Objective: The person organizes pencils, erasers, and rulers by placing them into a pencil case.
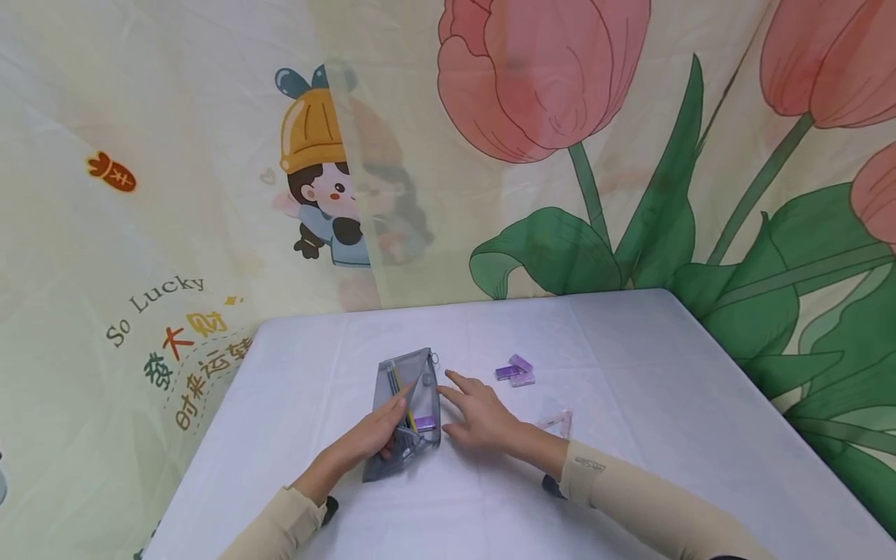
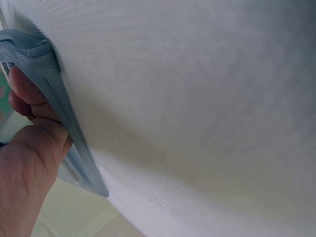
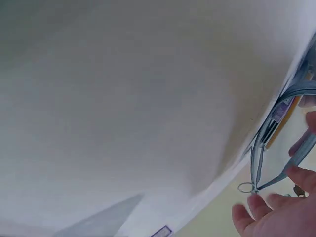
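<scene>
A grey mesh pencil pouch (image 1: 404, 404) lies on the white tablecloth (image 1: 630, 365). Its zipper stands open, and a yellow pencil (image 1: 409, 420) and a purple eraser (image 1: 425, 424) show inside. My left hand (image 1: 378, 435) grips the pouch's near edge; in the left wrist view, thumb and fingers (image 2: 29, 123) pinch the zipper edge of the pouch (image 2: 64, 113). My right hand (image 1: 472, 408) hovers just right of the pouch with its fingers spread and holds nothing. In the right wrist view its fingertips (image 3: 269, 210) are beside the zipper's ring pull (image 3: 245, 187) and the pouch (image 3: 284, 116).
Three small purple erasers (image 1: 516, 370) lie together right of the pouch. A clear triangular ruler (image 1: 558, 420) rests near my right wrist. Printed curtains with tulips and a cartoon figure hang behind and beside the table.
</scene>
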{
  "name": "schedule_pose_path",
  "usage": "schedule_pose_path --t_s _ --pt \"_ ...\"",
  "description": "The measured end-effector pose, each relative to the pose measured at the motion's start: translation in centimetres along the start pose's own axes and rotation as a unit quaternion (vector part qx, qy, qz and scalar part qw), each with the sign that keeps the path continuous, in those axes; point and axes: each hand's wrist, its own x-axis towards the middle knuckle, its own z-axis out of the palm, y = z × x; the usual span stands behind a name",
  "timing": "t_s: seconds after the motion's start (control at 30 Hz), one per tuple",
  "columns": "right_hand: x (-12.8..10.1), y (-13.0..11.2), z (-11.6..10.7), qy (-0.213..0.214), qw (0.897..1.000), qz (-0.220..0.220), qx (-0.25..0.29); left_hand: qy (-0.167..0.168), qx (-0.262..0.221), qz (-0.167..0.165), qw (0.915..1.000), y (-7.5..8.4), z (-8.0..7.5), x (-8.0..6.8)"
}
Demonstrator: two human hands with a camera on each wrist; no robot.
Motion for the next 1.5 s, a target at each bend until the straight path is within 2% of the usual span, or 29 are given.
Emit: schedule_pose_path --t_s 0.13,0.33,0.6,1.17,1.5 --pt "-0.8 0.2 -0.3 -0.039 0.998 -0.015 -0.055 -0.006 0.007 0.002 1.0000 0.1 -0.1 0.0" --pt "-1.5 0.5 -0.5 -0.071 0.995 -0.009 -0.068 -0.002 -0.004 0.001 1.0000 -0.1 -0.1 0.0" --pt "-2.0 1.5 -0.2 -0.054 0.996 -0.009 -0.069 0.004 -0.015 -0.001 0.9999 0.0 0.0 -0.1" --pt "-3.3 5.4 -3.0 -0.037 0.996 0.050 -0.063 -0.011 -0.011 0.010 0.9998 -0.2 -0.4 0.3" --pt "-3.9 8.2 -4.1 -0.034 0.996 0.079 -0.017 -0.005 -0.013 0.004 0.9999 -0.1 -0.1 0.1"
